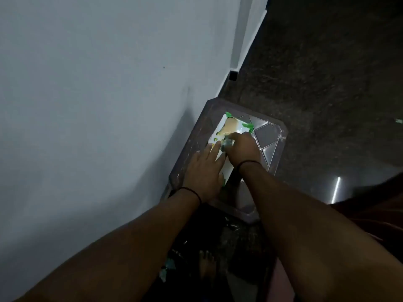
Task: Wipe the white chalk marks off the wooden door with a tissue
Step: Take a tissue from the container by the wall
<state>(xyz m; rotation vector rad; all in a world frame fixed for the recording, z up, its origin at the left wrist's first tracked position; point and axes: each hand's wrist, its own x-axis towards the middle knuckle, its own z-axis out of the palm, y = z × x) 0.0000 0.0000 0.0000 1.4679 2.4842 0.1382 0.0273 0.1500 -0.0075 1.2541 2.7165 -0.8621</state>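
Note:
A white and green tissue packet [231, 129] lies on a grey plastic stool [270, 136] beside the wall. My left hand [205, 168] lies flat on the near end of the packet, fingers straight, holding it down. My right hand [239, 147] is over the packet's middle, fingertips pinching a bit of tissue [227, 143] at the opening. The wooden door and the chalk marks are not in view.
A pale wall [98, 94] fills the left side, its corner edge [246, 40] running up at the top. Dark speckled floor [327, 73] spreads to the right. My bare foot [207, 264] stands below the stool, with small scraps nearby on the floor.

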